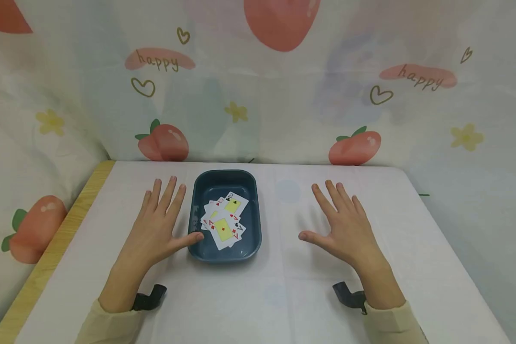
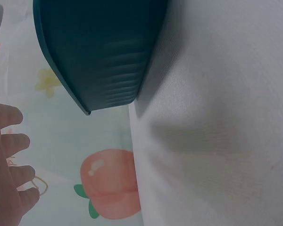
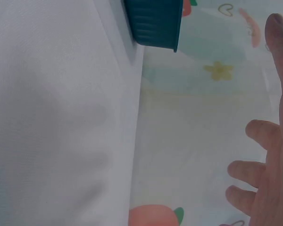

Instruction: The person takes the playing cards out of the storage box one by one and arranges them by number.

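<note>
A dark blue rectangular tray with rounded corners stands left of the table's middle. Several playing cards lie in an overlapping pile inside it, with aces and twos among those facing up. My left hand is spread palm down beside the tray's left side, its thumb tip over the rim in the head view; whether it touches cannot be told. To the right of the tray, well apart from it, my right hand is spread with nothing in it. Both wrist views show the fingers above the table, holding nothing.
A white cloth covers the table, with a bare wooden edge along the left. Behind and at the sides hangs a curtain printed with peaches, flowers and hearts. Black wrist mounts sit on both wrists.
</note>
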Demonstrator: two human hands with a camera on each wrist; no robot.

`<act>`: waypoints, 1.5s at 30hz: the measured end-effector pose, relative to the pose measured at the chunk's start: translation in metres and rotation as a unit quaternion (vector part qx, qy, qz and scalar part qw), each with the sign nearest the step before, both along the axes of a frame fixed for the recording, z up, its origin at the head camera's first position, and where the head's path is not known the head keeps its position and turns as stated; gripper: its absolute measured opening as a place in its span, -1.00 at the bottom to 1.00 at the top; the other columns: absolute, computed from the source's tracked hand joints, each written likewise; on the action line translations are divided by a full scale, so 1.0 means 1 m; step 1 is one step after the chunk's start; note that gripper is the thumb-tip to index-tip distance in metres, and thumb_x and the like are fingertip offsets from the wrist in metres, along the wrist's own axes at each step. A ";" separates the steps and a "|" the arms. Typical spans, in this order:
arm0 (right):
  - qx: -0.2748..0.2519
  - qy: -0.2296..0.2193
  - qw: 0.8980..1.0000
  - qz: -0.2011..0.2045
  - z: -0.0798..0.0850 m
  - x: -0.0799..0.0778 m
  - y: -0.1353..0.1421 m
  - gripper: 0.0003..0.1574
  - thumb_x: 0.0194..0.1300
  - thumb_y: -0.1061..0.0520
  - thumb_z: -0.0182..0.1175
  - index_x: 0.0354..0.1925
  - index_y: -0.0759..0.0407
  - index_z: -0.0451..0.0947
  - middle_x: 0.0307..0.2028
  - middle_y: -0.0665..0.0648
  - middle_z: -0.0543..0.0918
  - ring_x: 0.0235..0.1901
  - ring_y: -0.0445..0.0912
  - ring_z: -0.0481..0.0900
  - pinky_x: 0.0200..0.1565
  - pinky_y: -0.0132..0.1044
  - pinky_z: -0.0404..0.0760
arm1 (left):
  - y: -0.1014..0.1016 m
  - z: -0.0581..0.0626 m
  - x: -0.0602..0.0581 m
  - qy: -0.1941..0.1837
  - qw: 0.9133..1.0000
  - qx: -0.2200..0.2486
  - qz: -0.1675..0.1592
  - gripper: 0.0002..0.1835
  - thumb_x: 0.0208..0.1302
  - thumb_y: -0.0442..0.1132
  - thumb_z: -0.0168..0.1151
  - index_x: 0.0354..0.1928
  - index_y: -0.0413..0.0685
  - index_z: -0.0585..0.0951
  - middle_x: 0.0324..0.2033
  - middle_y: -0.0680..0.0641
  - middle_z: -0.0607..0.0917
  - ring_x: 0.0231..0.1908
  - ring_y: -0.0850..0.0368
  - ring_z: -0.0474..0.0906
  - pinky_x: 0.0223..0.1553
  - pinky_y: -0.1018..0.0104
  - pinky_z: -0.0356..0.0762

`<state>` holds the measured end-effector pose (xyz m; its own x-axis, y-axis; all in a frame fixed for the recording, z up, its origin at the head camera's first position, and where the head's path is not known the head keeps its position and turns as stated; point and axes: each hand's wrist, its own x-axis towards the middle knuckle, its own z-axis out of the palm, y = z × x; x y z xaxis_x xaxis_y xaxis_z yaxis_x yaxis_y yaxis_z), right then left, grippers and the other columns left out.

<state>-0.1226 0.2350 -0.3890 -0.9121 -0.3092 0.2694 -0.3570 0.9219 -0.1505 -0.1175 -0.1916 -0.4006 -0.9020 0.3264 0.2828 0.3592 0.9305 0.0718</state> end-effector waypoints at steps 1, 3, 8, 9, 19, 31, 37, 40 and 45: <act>0.000 -0.001 1.000 0.000 0.000 0.000 0.000 0.37 0.02 -0.63 0.24 0.59 -0.16 -0.05 0.55 0.23 0.07 0.54 0.23 -0.04 0.38 0.37 0.04 | 0.000 0.000 0.000 -0.001 1.000 -0.001 0.000 0.31 -0.02 0.63 0.14 0.59 -0.06 0.00 0.59 -0.16 -0.14 0.56 -0.25 -0.35 0.46 -0.30 -0.09; -0.003 -0.001 1.000 0.000 0.001 -0.001 -0.001 0.37 0.02 -0.62 0.24 0.59 -0.16 -0.05 0.56 0.22 0.06 0.54 0.22 -0.05 0.38 0.36 0.04 | 0.000 0.000 -0.002 0.000 1.000 -0.002 0.000 0.31 -0.02 0.63 0.14 0.59 -0.07 0.00 0.59 -0.17 -0.13 0.56 -0.26 -0.34 0.46 -0.30 -0.08; -0.014 0.001 1.000 0.011 0.003 -0.002 -0.002 0.36 0.01 -0.61 0.27 0.59 -0.17 -0.04 0.55 0.22 0.08 0.54 0.22 -0.03 0.39 0.34 0.04 | 0.005 0.002 -0.005 -0.017 1.000 -0.004 -0.008 0.33 -0.04 0.62 0.17 0.58 -0.10 0.00 0.58 -0.19 -0.10 0.55 -0.30 -0.29 0.45 -0.32 -0.06; -0.018 0.004 1.000 0.017 0.003 -0.003 -0.003 0.37 0.01 -0.59 0.28 0.59 -0.16 -0.03 0.55 0.22 0.10 0.53 0.22 -0.02 0.40 0.33 0.06 | 0.007 0.002 -0.005 -0.024 1.000 -0.005 -0.009 0.34 -0.05 0.62 0.17 0.58 -0.11 -0.01 0.58 -0.20 -0.10 0.55 -0.31 -0.28 0.45 -0.32 -0.06; -0.072 -0.042 0.989 0.125 -0.002 -0.007 -0.037 0.33 -0.01 -0.47 0.42 0.57 -0.13 0.06 0.56 0.01 0.10 0.52 0.03 0.11 0.34 0.13 0.37 | 0.019 -0.010 -0.003 -0.133 0.991 0.017 -0.007 0.52 -0.20 0.67 0.23 0.58 -0.20 -0.13 0.58 -0.20 -0.18 0.55 -0.26 -0.36 0.50 -0.20 -0.15; 0.012 -0.122 0.956 0.268 0.003 -0.051 -0.116 0.14 0.06 -0.28 0.46 0.48 0.05 0.26 0.48 0.05 0.27 0.45 -0.02 0.25 0.36 -0.06 0.39 | 0.018 -0.019 0.004 -0.168 0.985 0.026 0.001 0.58 -0.29 0.67 0.29 0.56 -0.29 -0.10 0.57 -0.27 -0.17 0.56 -0.25 -0.28 0.49 -0.19 -0.10; 0.074 -0.159 0.944 0.280 -0.002 -0.066 -0.142 0.18 0.01 -0.27 0.50 0.48 0.03 0.26 0.47 0.02 0.29 0.44 -0.06 0.26 0.36 -0.10 0.38 | 0.020 -0.020 0.003 -0.165 0.986 0.022 -0.009 0.61 -0.33 0.70 0.28 0.56 -0.29 -0.11 0.57 -0.26 -0.18 0.56 -0.24 -0.28 0.49 -0.19 -0.12; 0.103 -0.179 0.936 0.284 -0.004 -0.069 -0.155 0.18 0.01 -0.26 0.51 0.49 0.02 0.25 0.46 0.00 0.30 0.43 -0.08 0.27 0.35 -0.12 0.40 | 0.021 -0.020 0.005 -0.164 0.986 0.021 -0.012 0.64 -0.37 0.72 0.26 0.56 -0.29 -0.13 0.57 -0.26 -0.20 0.56 -0.23 -0.30 0.50 -0.19 -0.13; 0.135 -0.188 0.926 0.298 -0.010 -0.071 -0.174 0.14 -0.05 -0.24 0.55 0.43 0.02 0.34 0.35 -0.01 0.43 0.33 -0.11 0.39 0.32 -0.17 0.43 | 0.023 -0.021 0.006 -0.166 0.986 0.022 -0.010 0.66 -0.38 0.74 0.24 0.56 -0.28 -0.15 0.58 -0.24 -0.23 0.56 -0.18 -0.35 0.50 -0.19 -0.15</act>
